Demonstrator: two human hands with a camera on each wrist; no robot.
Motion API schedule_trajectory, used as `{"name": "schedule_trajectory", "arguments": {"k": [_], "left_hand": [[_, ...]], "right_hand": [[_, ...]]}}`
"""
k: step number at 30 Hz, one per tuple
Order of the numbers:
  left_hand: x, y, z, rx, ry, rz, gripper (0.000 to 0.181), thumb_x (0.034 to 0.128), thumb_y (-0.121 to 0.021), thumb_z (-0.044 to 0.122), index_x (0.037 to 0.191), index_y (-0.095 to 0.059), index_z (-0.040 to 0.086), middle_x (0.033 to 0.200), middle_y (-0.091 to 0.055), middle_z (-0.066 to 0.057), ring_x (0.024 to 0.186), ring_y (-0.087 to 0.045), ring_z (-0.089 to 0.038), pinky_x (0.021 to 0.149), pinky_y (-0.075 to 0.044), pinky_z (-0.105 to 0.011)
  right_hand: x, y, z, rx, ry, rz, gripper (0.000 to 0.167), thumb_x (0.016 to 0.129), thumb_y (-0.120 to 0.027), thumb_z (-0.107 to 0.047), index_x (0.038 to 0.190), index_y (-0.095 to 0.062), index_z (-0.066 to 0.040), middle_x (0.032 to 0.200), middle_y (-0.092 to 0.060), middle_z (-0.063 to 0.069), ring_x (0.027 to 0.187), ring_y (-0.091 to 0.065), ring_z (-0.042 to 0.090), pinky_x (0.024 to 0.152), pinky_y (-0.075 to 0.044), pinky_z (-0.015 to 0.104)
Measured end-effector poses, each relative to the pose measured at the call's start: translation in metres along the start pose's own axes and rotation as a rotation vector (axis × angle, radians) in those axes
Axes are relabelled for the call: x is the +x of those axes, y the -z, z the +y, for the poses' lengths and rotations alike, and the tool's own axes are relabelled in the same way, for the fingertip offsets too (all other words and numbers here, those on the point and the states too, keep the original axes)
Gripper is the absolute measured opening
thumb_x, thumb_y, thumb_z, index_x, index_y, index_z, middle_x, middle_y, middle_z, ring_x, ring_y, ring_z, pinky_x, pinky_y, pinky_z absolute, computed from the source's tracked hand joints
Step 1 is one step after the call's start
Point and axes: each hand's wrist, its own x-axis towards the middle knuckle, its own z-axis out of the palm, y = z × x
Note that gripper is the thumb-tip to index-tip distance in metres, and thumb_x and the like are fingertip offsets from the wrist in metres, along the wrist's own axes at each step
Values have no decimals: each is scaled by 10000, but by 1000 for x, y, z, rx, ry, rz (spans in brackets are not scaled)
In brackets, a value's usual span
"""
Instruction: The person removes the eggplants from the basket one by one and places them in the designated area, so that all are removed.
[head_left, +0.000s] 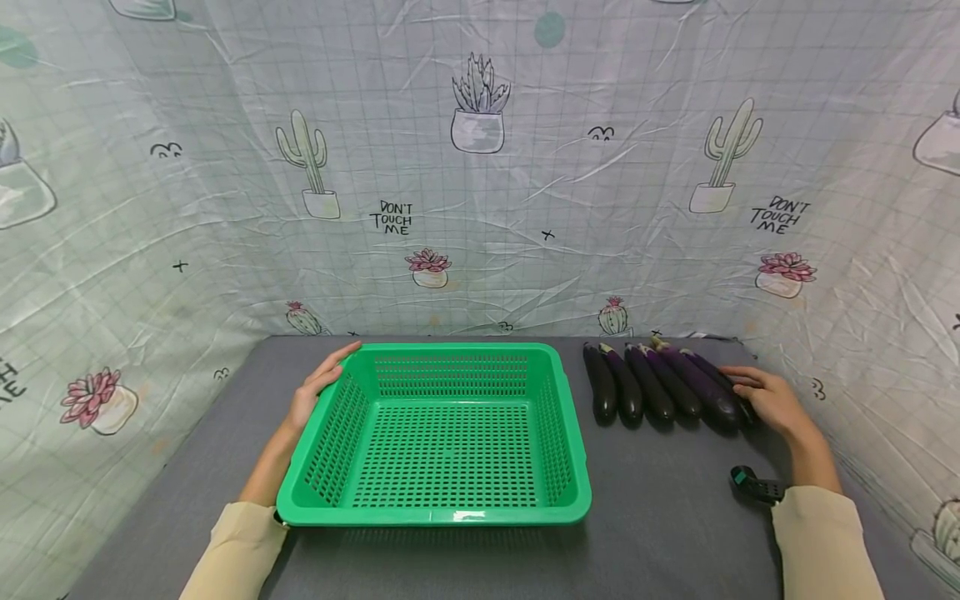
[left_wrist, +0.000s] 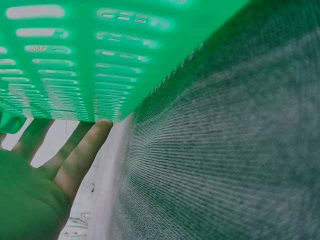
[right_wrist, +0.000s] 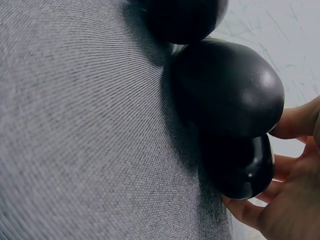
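Note:
A green plastic basket (head_left: 450, 517) with slotted walls stands on the grey cloth, nothing inside it. My left hand (head_left: 307, 396) rests along its left side; in the left wrist view, the fairly straight fingers (left_wrist: 82, 155) touch the basket's outer wall (left_wrist: 120, 75). To the right of the basket, several dark purple eggplants (head_left: 630, 392) lie side by side. My right hand (head_left: 768, 404) is at the rightmost eggplant (right_wrist: 240, 172), holding it with bent fingers on its outer side. One digit touches near the thicker neighbouring eggplant (right_wrist: 230, 90). The far ends of both eggplants are hidden in the right wrist view.
A small black device (head_left: 756, 485) sits at the right wrist, above the grey tabletop (head_left: 660, 517). Behind and at both sides hangs a pale curtain (head_left: 525, 208) printed with cacti, close to the table's back edge and the right hand.

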Motion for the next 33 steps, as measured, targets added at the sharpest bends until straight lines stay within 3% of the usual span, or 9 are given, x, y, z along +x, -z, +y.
{"name": "schedule_trajectory", "arguments": {"k": [2,4,7,10,12,17,20,27,33], "left_hand": [[0,0,-1,-5,-11,-5,513,1129,-226,115,1586,-251,-116,1620,-384,79,1436,-281,106,1171,-210,-296],[0,1,-1,-11,-21,-8,512,1127,-223,110,1584,-250,-120,1619,-385,81,1438,-284,105,1101,-238,-161],[0,1,-2,-10,-29,-9,511,1127,-223,106,1582,-252,-123,1618,-387,81,1440,-284,105,1070,-241,-110],[0,2,-2,-2,-21,-5,512,1128,-227,113,1586,-256,-113,1616,-385,90,1441,-279,107,1103,-232,-178],[0,1,-1,5,-12,-3,512,1129,-229,118,1588,-257,-109,1619,-383,83,1439,-275,109,1181,-198,-324],[1,0,1,14,6,2,514,1129,-238,126,1587,-265,-105,1609,-382,95,1423,-266,115,1147,-63,-704],[1,0,1,18,4,0,514,1128,-239,125,1584,-263,-112,1606,-382,103,1427,-264,111,1157,-73,-686],[1,1,-1,30,-8,0,516,1129,-241,122,1581,-251,-127,1617,-381,85,1447,-269,104,1154,-201,-380],[0,1,-1,34,-6,2,515,1127,-241,118,1578,-251,-132,1612,-385,85,1438,-274,115,1171,-140,-568]], "right_hand": [[-1,1,-1,2,-4,-8,430,1094,-425,-101,1456,-490,123,1410,-518,425,1062,-613,79,730,-420,121],[-1,0,-3,-5,-6,-7,428,1088,-430,-97,1449,-495,124,1404,-523,426,1140,-640,354,735,-427,140],[-2,0,-6,0,-9,-15,437,1085,-428,-95,1455,-479,131,1409,-507,438,1262,-524,572,804,-477,247],[-1,0,-9,-3,-10,-23,443,1086,-424,-92,1465,-460,134,1417,-488,447,1282,-491,603,905,-515,463],[-1,1,-10,-8,-13,-29,446,1089,-420,-92,1472,-449,134,1426,-475,450,1289,-478,614,948,-481,609],[-2,2,-13,-14,-32,-38,458,1102,-415,-125,1481,-439,130,1440,-460,448,1302,-458,620,985,-434,688],[-2,2,-12,-11,-38,-38,463,1105,-413,-138,1483,-437,129,1442,-459,446,1309,-449,620,990,-423,696],[-2,1,-9,-8,-40,-27,456,1103,-418,-135,1475,-448,127,1430,-472,445,1307,-452,619,987,-421,691],[-2,1,-7,10,-40,-27,462,1104,-416,-136,1476,-438,138,1438,-461,449,1316,-445,615,998,-419,690]]}}
